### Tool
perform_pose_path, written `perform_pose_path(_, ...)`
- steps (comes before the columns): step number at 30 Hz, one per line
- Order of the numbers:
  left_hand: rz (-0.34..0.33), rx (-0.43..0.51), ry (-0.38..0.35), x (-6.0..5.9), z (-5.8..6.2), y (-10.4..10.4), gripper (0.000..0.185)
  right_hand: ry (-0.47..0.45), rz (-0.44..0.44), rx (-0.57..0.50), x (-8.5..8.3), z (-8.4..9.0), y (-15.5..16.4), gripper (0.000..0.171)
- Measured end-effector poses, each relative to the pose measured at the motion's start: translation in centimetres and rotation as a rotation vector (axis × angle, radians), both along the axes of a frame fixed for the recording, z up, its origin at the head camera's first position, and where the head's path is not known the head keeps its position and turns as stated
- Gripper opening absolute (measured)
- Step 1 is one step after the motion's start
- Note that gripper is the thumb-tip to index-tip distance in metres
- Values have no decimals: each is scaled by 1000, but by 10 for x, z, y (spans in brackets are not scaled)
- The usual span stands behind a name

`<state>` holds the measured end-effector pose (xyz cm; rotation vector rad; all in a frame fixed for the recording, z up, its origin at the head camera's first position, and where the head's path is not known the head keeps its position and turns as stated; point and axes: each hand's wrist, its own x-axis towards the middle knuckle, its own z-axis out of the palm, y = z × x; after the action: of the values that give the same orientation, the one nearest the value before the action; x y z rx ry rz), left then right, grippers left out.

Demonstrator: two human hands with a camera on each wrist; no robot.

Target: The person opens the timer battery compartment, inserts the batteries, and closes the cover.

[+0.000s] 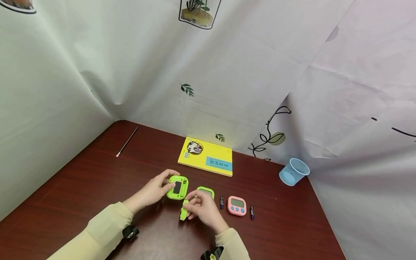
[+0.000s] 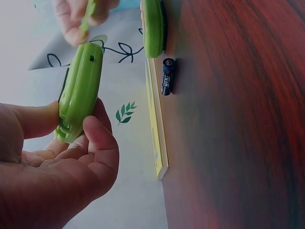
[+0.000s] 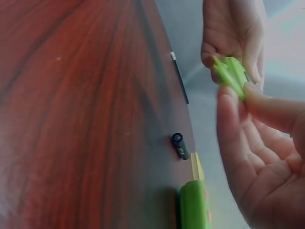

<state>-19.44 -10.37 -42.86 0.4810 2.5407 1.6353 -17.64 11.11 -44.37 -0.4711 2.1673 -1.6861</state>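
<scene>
Gripping a green timer (image 1: 177, 187) in my left hand (image 1: 152, 191), I pinch its green cover (image 1: 183, 210) with my right hand (image 1: 203, 210); at 3 o'clock on the bench (image 1: 81, 187) lie a second green timer (image 1: 206, 191), battery (image 1: 222, 202), pink timer (image 1: 237, 206).

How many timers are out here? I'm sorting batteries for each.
3: a green timer held in the left hand, another green timer on the table behind the right hand, and a pink timer to its right.
</scene>
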Motion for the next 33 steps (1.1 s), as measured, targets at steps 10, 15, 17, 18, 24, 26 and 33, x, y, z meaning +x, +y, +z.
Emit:
perform_pose_path(10, -9, -9, -1, 1, 0, -2, 31, -83, 117, 72, 6, -9, -1, 14)
perform_pose_path(15, -21, 4, -16, 2, 0, -4, 32, -106, 133, 119, 8, -12, -2, 14)
perform_pose_path(17, -20, 7, -16, 1, -1, -5, 32, -105, 137, 138, 8, -13, -3, 14)
perform_pose_path(18, -19, 7, -15, 1, -1, -5, 31, -102, 138, 149, 7, -14, -3, 15)
perform_pose_path(24, -31, 10, -18, 1, 0, -6, 32, -22, 131, 255, 7, -16, -4, 17)
perform_pose_path(26, -37, 5, -18, 1, 0, -6, 32, 13, 125, 297, 8, -15, -5, 17)
perform_pose_path(33, -38, -4, -16, 2, 0, -6, 32, 55, 115, 389, 11, -12, -5, 16)
